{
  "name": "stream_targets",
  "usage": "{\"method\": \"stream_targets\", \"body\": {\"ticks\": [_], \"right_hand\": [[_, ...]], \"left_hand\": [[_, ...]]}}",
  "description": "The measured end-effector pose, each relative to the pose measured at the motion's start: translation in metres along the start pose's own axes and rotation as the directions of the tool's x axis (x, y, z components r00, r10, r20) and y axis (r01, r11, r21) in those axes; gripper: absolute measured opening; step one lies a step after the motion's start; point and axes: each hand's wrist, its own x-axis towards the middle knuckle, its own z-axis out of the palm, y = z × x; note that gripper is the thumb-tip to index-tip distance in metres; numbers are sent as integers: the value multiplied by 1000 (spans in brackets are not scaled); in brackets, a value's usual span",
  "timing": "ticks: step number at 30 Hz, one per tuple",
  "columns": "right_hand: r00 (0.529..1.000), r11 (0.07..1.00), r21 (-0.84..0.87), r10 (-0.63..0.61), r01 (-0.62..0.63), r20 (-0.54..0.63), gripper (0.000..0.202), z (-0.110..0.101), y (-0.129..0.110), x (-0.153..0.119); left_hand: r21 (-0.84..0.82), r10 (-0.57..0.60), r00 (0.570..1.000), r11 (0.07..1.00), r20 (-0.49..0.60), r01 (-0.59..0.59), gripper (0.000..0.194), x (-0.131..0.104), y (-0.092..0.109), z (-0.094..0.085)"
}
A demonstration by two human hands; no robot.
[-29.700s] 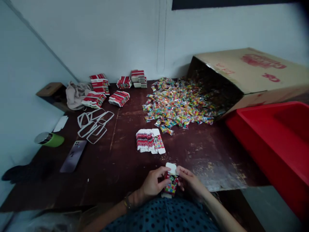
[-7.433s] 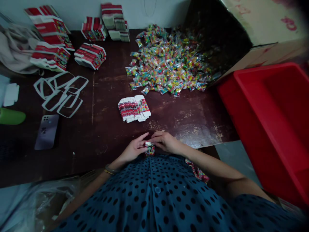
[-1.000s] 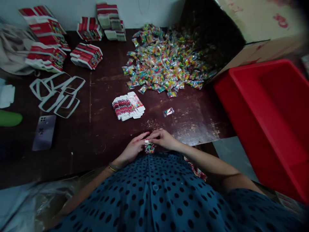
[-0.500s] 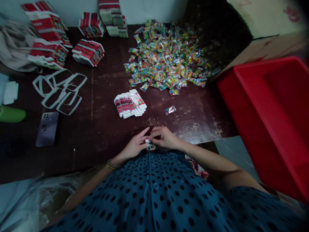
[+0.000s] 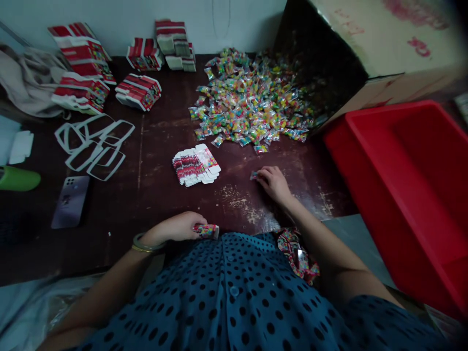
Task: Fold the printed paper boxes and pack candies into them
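My left hand is closed around a small printed candy box at the table's front edge, close to my shirt. Farther out on the right, my right hand has its fingers closed on a small clear candy packet lying on the table; one end of it sticks out to the left of the fingertips. A fanned stack of flat printed boxes lies between the hands and beyond them. Behind it spreads a large heap of candy packets.
Bundled flat cartons stand at the back left, with white paper bands before them. A phone and a green object lie left. A red bin and a cardboard box border the right. Printed material sits by my lap.
My hands have parted. The left moved left with the small box; the right reached forward and right to the lone candy packet on the table. The view has tilted up slightly.
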Motion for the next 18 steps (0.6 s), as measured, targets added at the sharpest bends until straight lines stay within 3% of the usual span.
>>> {"method": "stream_targets", "body": {"ticks": [3,5,7,9,12,16,18], "right_hand": [[997,930,367,-4,-27,83,18,4,-22,-22],[977,795,606,-96,-39,189,21,6,-54,-32],[941,703,711,-233,-12,246,20,6,-82,-33],[937,721,690,-286,70,203,16,3,-95,-24],[939,816,547,-313,187,145,16,-3,-93,-5],[849,848,415,-459,329,264,19,-11,-91,3],[837,831,461,-471,313,280,25,-12,-96,0]], "left_hand": [[-199,-47,995,979,-83,30,38,5,-6,-3],[-376,-67,984,927,-167,-1,50,16,-6,5],[-472,-69,982,882,-176,-23,56,29,-3,17],[-486,-56,986,873,-154,-27,56,38,1,29],[-461,-42,987,887,-157,-36,53,45,5,39],[-453,-38,977,889,-208,-62,48,47,7,43],[-479,-46,972,875,-231,-72,45,48,8,43]]}}
